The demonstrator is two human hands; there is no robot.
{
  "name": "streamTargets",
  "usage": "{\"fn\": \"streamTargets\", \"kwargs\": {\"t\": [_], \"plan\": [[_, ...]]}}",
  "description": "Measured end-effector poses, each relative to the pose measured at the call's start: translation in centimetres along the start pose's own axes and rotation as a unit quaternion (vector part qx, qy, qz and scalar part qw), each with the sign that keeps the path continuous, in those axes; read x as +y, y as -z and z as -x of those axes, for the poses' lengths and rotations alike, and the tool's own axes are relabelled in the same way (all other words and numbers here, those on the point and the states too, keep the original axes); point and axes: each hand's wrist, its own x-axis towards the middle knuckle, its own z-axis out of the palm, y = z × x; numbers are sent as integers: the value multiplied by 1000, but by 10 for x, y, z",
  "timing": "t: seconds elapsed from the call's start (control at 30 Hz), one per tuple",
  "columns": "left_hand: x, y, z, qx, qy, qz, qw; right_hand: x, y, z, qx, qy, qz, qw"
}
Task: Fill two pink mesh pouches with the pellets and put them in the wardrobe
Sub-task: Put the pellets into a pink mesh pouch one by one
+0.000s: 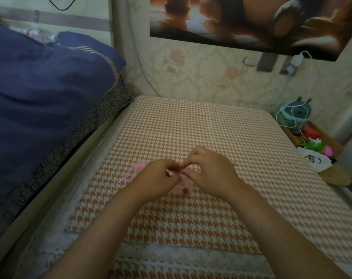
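Head view: left hand (159,176) and right hand (209,172) pinch pink mesh pouch (183,183) (fingertips meeting).

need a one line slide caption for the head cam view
Both hands, left hand and right hand, pinch the top of a pink mesh pouch over a houndstooth-covered table.

A pink mesh pouch (184,183) lies flat on an orange-and-white checked cloth, mostly hidden beneath two hands, with one dark pellet (185,190) visible inside near its lower edge. A second pink pouch (139,165) lies just left, its ribbon (124,178) trailing loose.
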Motion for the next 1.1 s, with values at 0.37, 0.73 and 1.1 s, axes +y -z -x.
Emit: {"fn": "streamTargets", "kwargs": {"t": [0.37,0.73,1.1], "plan": [[9,-7,-5,-13,-26,12,1000,9,15,10,-65,-62,-22,996],[10,-42,-33,-7,-14,-92,996,54,38,55,-38,-111,-77,990],[6,-71,-47,-26,-63,-178,982,62,40,64,-41,-118,-63,990]]}}
